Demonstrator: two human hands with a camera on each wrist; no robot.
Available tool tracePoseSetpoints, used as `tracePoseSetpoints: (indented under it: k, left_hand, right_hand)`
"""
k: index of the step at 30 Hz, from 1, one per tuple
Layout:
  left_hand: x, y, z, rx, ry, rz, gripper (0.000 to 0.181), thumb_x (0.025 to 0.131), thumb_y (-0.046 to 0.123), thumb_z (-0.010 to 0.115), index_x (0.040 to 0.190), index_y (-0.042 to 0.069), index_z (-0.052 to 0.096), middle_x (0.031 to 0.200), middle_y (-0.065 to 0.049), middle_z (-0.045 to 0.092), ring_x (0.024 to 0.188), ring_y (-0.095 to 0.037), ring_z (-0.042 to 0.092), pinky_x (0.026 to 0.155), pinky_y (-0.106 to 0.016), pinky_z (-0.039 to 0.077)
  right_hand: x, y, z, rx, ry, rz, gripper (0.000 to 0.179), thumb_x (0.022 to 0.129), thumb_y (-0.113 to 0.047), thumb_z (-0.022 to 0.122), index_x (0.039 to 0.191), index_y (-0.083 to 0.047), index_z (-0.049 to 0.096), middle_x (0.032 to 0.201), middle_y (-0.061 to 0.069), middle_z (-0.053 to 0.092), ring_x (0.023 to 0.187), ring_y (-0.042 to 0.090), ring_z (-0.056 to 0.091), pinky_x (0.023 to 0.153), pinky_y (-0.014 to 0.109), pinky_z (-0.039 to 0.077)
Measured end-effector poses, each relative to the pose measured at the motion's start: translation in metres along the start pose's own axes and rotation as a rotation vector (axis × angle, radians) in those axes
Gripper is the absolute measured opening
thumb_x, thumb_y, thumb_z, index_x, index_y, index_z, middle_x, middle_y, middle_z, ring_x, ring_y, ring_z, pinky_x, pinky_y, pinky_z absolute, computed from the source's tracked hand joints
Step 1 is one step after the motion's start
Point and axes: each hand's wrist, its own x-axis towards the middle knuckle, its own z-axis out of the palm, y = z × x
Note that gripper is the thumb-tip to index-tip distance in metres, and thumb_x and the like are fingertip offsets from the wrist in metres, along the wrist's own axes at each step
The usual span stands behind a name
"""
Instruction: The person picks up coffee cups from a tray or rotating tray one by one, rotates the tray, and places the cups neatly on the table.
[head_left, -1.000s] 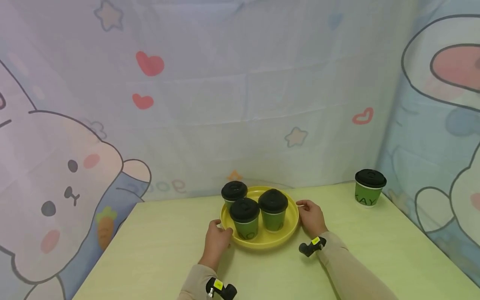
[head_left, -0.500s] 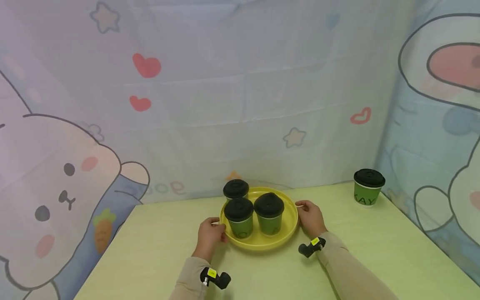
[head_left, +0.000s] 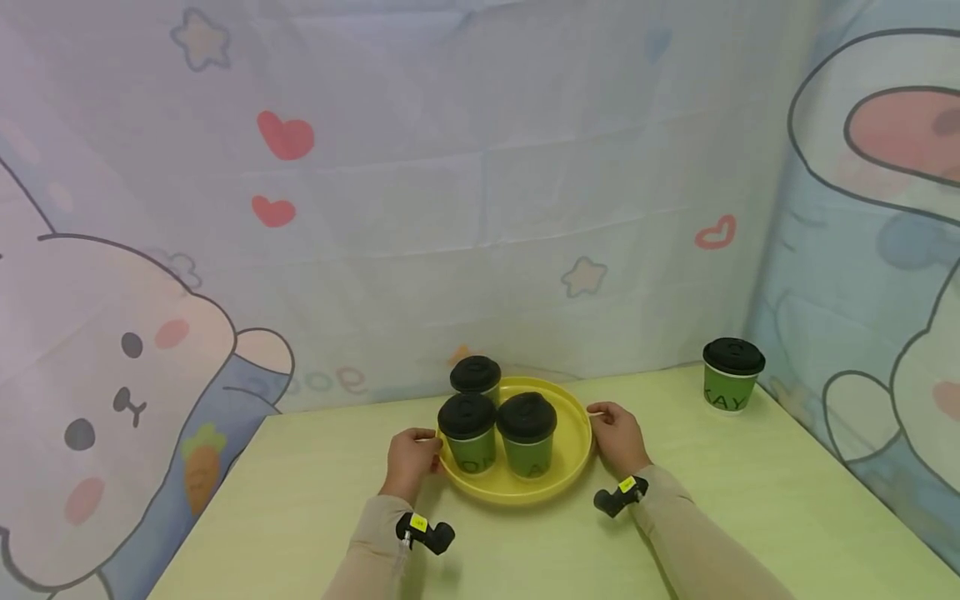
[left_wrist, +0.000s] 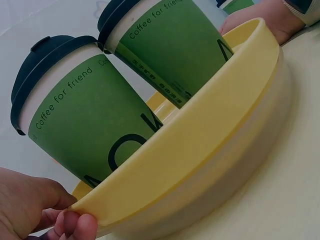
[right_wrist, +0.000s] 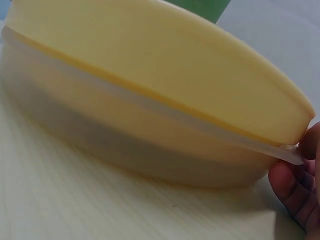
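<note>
Tray (head_left: 566, 450), round and yellow, at middle of desk (head_left: 300, 500) toward back edge, between left hand (head_left: 411, 461) and right hand (head_left: 618, 437). Can't tell whether flat on desk or slightly raised.

Left hand: closed on left side of tray, thumb (left_wrist: 55, 192) against rim, fingers (left_wrist: 84, 227) curled at outer side. Right hand: closed on right side, fingertips (right_wrist: 285, 180) nipping pale ledge (right_wrist: 280, 151) below yellow wall. Mostly cropped in right wrist view.

Inside tray: front-left cup (head_left: 468, 433) and front-right cup (head_left: 527, 435), both upright, side by side, toward near-left part. Green, black lids on. "Coffee for friend" print readable on both in left wrist view, bigger letters partly cut off by tray wall. Behind front-left cup: back cup (head_left: 476, 374), lidded as well, base hidden, so can't confirm footing.

Far cup (head_left: 731, 377) upright near back right corner of desk, well apart from tray. Same green and black, letters "KAY" showing.

Beige sleeves (head_left: 371, 542) on both arms, black camera (head_left: 621, 496) with yellow tag on each wrist. Pale backdrop (head_left: 420, 167) behind desk: cartoon rabbit (head_left: 97, 400) at left, plus hearts and stars.
</note>
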Motion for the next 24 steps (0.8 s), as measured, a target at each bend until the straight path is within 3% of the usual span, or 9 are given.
tracePoseSetpoints:
  k: [6, 10, 17, 24]
  left_hand:
    - [0.005, 0.000, 0.001, 0.027, 0.014, -0.002, 0.027, 0.092, 0.002, 0.062, 0.114, -0.014, 0.064, 0.078, -0.013, 0.065, 0.053, -0.014, 0.059, 0.055, -0.029, 0.057]
    - [0.003, -0.001, 0.002, 0.034, 0.017, -0.035, 0.034, 0.094, 0.012, 0.064, 0.119, -0.012, 0.060, 0.074, -0.009, 0.061, 0.053, -0.012, 0.057, 0.055, -0.027, 0.055]
    - [-0.016, 0.002, -0.002, 0.046, -0.039, -0.103, 0.058, 0.097, 0.023, 0.056, 0.139, -0.011, 0.035, 0.077, -0.009, 0.052, 0.058, -0.017, 0.051, 0.059, -0.032, 0.055]
    - [-0.036, 0.013, -0.003, 0.047, -0.099, -0.158, 0.059, 0.092, 0.016, 0.053, 0.137, -0.011, 0.027, 0.083, -0.012, 0.050, 0.056, -0.018, 0.051, 0.055, -0.032, 0.055]
  right_hand:
    - [0.002, 0.001, 0.000, -0.008, 0.001, -0.003, 0.026, 0.096, -0.013, 0.058, 0.118, -0.002, 0.068, 0.094, 0.012, 0.068, 0.073, 0.019, 0.061, 0.064, 0.028, 0.051]
    - [0.003, 0.002, 0.000, -0.008, -0.003, 0.001, 0.027, 0.096, -0.013, 0.058, 0.120, -0.002, 0.067, 0.096, 0.013, 0.068, 0.074, 0.018, 0.061, 0.065, 0.027, 0.051]
    - [0.002, 0.001, 0.000, 0.041, -0.013, 0.025, 0.028, 0.094, -0.011, 0.060, 0.120, -0.002, 0.067, 0.095, 0.014, 0.068, 0.070, 0.018, 0.061, 0.061, 0.027, 0.052]
    - [0.003, 0.004, 0.000, 0.025, -0.007, 0.026, 0.027, 0.096, -0.012, 0.059, 0.120, -0.004, 0.067, 0.096, 0.013, 0.068, 0.070, 0.018, 0.061, 0.062, 0.027, 0.052]
